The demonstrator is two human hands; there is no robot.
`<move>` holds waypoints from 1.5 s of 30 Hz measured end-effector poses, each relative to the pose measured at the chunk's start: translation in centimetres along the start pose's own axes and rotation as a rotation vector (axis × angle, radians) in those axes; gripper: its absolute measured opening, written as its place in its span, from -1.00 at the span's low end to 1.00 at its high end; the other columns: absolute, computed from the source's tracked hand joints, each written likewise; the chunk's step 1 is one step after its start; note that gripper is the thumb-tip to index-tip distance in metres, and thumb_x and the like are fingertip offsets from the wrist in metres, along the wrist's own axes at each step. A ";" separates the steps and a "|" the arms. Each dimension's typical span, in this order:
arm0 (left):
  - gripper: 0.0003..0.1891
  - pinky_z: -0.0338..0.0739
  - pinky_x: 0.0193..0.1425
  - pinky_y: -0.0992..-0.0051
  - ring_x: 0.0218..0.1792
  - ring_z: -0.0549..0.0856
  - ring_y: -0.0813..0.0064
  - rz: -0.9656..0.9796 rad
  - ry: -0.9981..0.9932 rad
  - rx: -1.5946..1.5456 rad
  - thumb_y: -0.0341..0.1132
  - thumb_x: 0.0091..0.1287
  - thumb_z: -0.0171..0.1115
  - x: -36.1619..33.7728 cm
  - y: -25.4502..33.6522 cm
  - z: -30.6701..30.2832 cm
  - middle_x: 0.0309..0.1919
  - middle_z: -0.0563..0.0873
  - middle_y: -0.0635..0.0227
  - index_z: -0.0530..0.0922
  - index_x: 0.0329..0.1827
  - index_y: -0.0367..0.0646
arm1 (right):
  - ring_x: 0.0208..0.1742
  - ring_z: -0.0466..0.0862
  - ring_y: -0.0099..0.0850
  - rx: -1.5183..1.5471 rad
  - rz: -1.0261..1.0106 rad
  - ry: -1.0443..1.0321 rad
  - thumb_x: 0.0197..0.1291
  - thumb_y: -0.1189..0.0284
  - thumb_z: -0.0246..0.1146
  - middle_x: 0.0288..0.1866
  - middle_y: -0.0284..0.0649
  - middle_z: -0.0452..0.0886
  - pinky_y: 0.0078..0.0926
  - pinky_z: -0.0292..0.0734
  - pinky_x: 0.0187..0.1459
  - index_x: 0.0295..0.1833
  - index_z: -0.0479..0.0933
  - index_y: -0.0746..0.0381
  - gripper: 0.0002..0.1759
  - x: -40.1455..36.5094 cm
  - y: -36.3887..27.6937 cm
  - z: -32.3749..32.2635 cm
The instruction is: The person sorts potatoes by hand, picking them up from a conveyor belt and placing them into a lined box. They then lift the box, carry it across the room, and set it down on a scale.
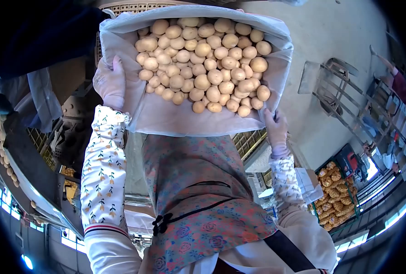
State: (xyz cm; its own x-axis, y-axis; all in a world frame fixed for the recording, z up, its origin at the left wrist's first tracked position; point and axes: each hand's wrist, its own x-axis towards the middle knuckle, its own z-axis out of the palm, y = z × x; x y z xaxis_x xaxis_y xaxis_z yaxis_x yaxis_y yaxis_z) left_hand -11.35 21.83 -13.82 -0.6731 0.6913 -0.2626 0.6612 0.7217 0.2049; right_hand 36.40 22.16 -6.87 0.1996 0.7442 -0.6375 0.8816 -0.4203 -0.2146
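A rectangular crate covered by a thin white liner (pixel 189 121) is held out in front of my body. Many small, round, pale-brown potatoes (pixel 203 68) lie loose inside, heaped toward its far side. My left hand (pixel 109 83), in a pale glove, grips the crate's left side with the thumb up along the liner. At the near right corner, my right hand (pixel 276 128), also gloved, has its fingers closed on the edge. The liner hides the crate's own walls and part of the fingers.
Beyond the lined crate shows a tan perforated plastic crate (pixel 134 7). A conveyor-like machine with potatoes (pixel 6 160) runs along the left. Stacked bags of potatoes (pixel 335 196) stand at right, below a metal-framed cart (pixel 344 96). Another person (pixel 400 84) is at far right.
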 end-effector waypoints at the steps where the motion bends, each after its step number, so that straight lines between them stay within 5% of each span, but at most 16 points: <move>1: -0.54 0.58 0.07 0.10 -0.11 0.73 -0.08 0.000 -0.010 -0.023 0.07 0.38 0.18 -0.1 -0.1 0.0 -0.17 0.77 0.00 0.63 0.02 -0.17 | -0.17 0.67 -0.15 -0.044 -0.053 0.026 0.25 0.22 0.35 -0.21 0.05 0.64 -0.19 0.56 -0.07 -0.05 0.64 0.33 -0.63 0.1 0.3 0.1; 5: -0.49 0.58 0.13 0.28 0.01 0.74 0.23 -0.108 -0.200 -0.665 -0.15 0.35 0.31 -3.6 -1.0 -1.4 0.01 0.74 0.09 0.52 0.26 -0.28 | -0.20 0.71 -0.19 -0.150 -0.113 0.020 0.25 0.13 0.36 -0.24 0.01 0.69 -0.28 0.58 -0.11 -0.08 0.67 0.34 -0.57 1.9 0.4 -0.4; 8: -0.36 0.45 0.32 0.32 0.23 0.60 0.21 -0.056 -0.286 -0.569 -0.21 0.34 0.36 -12.6 -6.5 -0.2 0.21 0.61 -0.01 0.37 0.40 -0.34 | -0.37 0.70 -0.30 0.011 0.091 -0.064 0.23 0.07 0.40 -0.34 -0.13 0.71 -0.39 0.59 -0.25 -0.15 0.70 0.32 -0.54 0.5 -0.3 -1.7; 10: -0.30 0.32 0.43 0.34 0.30 0.53 0.21 -0.420 -0.501 -0.721 -0.15 0.32 0.40 -17.1 -8.5 -0.7 0.26 0.57 0.02 0.37 0.40 -0.40 | -0.40 0.70 -0.39 0.251 0.340 -0.244 0.24 0.06 0.40 -0.37 -0.17 0.71 -0.47 0.57 -0.31 -0.13 0.70 0.31 -0.53 -1.4 4.0 1.9; 12: -0.10 0.24 0.49 0.26 0.39 0.41 0.13 -0.262 -0.461 -0.770 -0.16 0.19 0.52 -17.2 -11.8 0.1 0.35 0.45 -0.02 0.23 0.50 -0.39 | -0.42 0.68 -0.56 0.631 0.635 -0.306 0.27 0.06 0.39 -0.34 -0.23 0.69 -0.61 0.56 -0.36 -0.01 0.67 0.30 -0.51 -3.5 4.5 4.5; 15: 0.17 0.08 0.57 -0.02 0.45 0.24 -0.21 0.665 -0.234 -0.157 -0.34 -0.18 0.56 -9.8 -6.1 -4.2 0.44 0.24 -0.14 0.05 0.55 -0.36 | -0.47 0.66 -0.54 1.101 0.603 -0.310 0.31 0.02 0.32 -0.35 -0.23 0.66 -0.55 0.60 -0.40 0.06 0.61 0.28 -0.48 -4.7 -3.1 4.7; 17: 0.25 0.01 0.61 0.04 0.51 0.17 -0.20 0.768 -0.427 -0.131 -0.35 -0.22 0.53 -5.7 -4.2 -6.5 0.50 0.17 -0.14 -0.07 0.59 -0.33 | -0.48 0.66 -0.51 1.118 0.577 -0.236 0.31 -0.01 0.29 -0.35 -0.22 0.67 -0.52 0.61 -0.41 0.07 0.60 0.27 -0.46 -3.8 -3.1 6.2; 18: 0.30 0.00 0.63 0.13 0.55 0.14 -0.10 0.593 -0.645 -0.464 -0.31 -0.22 0.56 -2.8 -2.3 -7.9 0.54 0.13 -0.12 -0.11 0.61 -0.32 | -0.49 0.67 -0.50 1.104 0.565 -0.208 0.32 -0.02 0.27 -0.35 -0.21 0.67 -0.50 0.61 -0.42 0.08 0.60 0.27 -0.45 -3.8 -2.9 6.5; 21: -0.03 0.29 0.50 0.17 0.43 0.38 -0.12 0.768 -0.176 -0.188 -0.09 0.17 0.48 6.1 1.1 -10.0 0.40 0.38 -0.19 0.16 0.55 -0.34 | -0.51 0.67 -0.46 1.021 0.527 -0.138 0.33 -0.06 0.22 -0.35 -0.20 0.68 -0.45 0.62 -0.43 0.09 0.59 0.26 -0.43 -3.7 -2.0 7.0; 24: -0.52 0.56 -0.03 0.00 -0.18 0.65 -0.26 0.696 -0.425 0.275 0.00 0.47 0.14 13.2 -1.1 -4.0 -0.19 0.69 -0.22 0.60 -0.02 -0.36 | -0.52 0.68 -0.42 0.784 0.452 -0.014 0.34 -0.10 0.18 -0.34 -0.18 0.69 -0.40 0.62 -0.44 0.10 0.58 0.24 -0.40 -3.5 -0.6 8.0; 31: -0.46 0.37 -0.36 -0.07 -0.49 0.59 -0.23 0.613 -0.352 -0.110 -0.10 0.54 -0.01 6.3 -7.1 -2.5 -0.59 0.56 -0.19 0.56 -0.46 -0.44 | -0.40 0.76 -0.24 0.392 0.329 -0.103 0.33 0.01 0.04 -0.34 -0.04 0.73 -0.25 0.64 -0.15 -0.02 0.62 0.22 -0.49 -1.0 -1.5 4.8; 34: -0.52 0.52 -0.24 0.06 -0.35 0.70 -0.03 0.319 -0.648 0.008 -0.04 0.45 0.17 0.1 -8.2 -4.6 -0.41 0.70 -0.16 0.63 -0.23 -0.44 | -0.15 0.76 -0.08 0.220 0.237 -0.005 0.29 0.09 0.02 -0.22 0.02 0.75 -0.15 0.60 0.00 -0.07 0.65 0.25 -0.51 2.1 -0.8 3.9; 35: -0.40 0.43 0.36 0.24 0.23 0.65 0.28 0.107 -1.007 0.315 0.18 0.45 0.13 -3.3 -2.1 -9.7 0.11 0.65 -0.26 0.67 0.13 -0.24 | -0.13 0.75 -0.07 0.168 0.231 0.000 0.30 0.09 0.01 -0.20 0.03 0.75 -0.14 0.59 0.01 -0.08 0.67 0.26 -0.50 3.2 -1.5 2.9; 36: -0.42 0.51 0.10 0.26 -0.03 0.71 0.09 -0.098 -0.997 0.007 0.17 0.46 0.11 -6.3 -3.7 -9.4 -0.06 0.71 -0.19 0.70 0.00 -0.27 | -0.10 0.75 -0.06 0.116 0.227 0.005 0.30 0.08 0.01 -0.18 0.03 0.75 -0.13 0.59 0.01 -0.09 0.68 0.26 -0.50 4.0 -2.4 1.4; 37: -0.43 0.50 0.13 0.25 0.00 0.69 0.09 -0.152 -0.987 -0.130 0.15 0.45 0.13 -8.6 -5.2 -8.5 -0.03 0.70 -0.19 0.67 0.04 -0.28 | -0.08 0.75 -0.05 0.064 0.222 0.006 0.30 0.08 0.01 -0.16 0.04 0.75 -0.13 0.59 0.02 -0.10 0.69 0.26 -0.49 4.5 -3.5 0.0; 45: -0.28 0.37 0.39 0.25 0.28 0.53 0.07 -0.028 -0.959 -0.297 0.02 0.35 0.32 -12.4 -7.6 -6.4 0.26 0.55 -0.16 0.39 0.38 -0.37 | -0.01 0.76 -0.10 -0.052 0.101 0.036 0.29 0.08 0.11 -0.07 -0.01 0.77 -0.13 0.60 0.02 -0.08 0.74 0.26 -0.51 9.1 -8.7 -3.6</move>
State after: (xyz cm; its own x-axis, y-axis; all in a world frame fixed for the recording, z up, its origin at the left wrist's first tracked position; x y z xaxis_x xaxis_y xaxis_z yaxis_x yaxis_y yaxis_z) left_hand -10.15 7.99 -6.10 -0.0497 0.4473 -0.8930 0.4519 0.8074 0.3793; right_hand 32.08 34.42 -8.14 0.3032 0.7177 -0.6269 0.8770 -0.4674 -0.1110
